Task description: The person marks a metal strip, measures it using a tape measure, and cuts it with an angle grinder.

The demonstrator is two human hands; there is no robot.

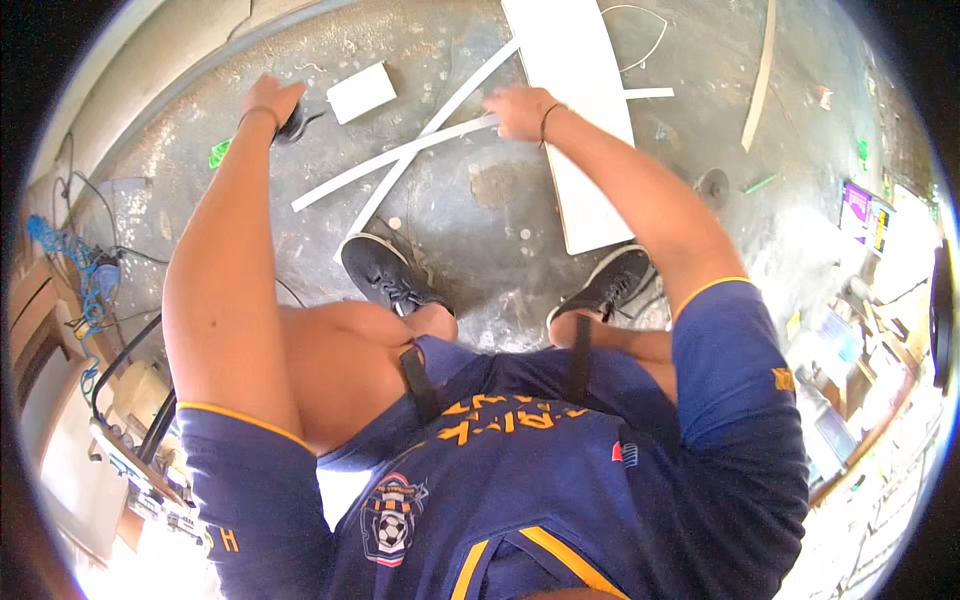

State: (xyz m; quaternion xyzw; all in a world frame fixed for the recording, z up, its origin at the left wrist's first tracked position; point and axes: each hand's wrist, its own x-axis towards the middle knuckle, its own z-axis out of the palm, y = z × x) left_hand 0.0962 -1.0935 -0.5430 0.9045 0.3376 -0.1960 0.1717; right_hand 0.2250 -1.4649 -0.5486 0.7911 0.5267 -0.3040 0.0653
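Right hand (520, 112): fingers bent at the white strip (345, 180); cannot tell whether they pinch it
White strip: on the floor (500, 245), long axis slanting left of the right hand and back toward the feet
Nearer hand: right; the left is well apart
Second strip (465, 92): crosses the first, left of the right hand
White board (590, 185): beneath the right wrist
Left hand (276, 98): curled by a black object (296, 126), grip unclear
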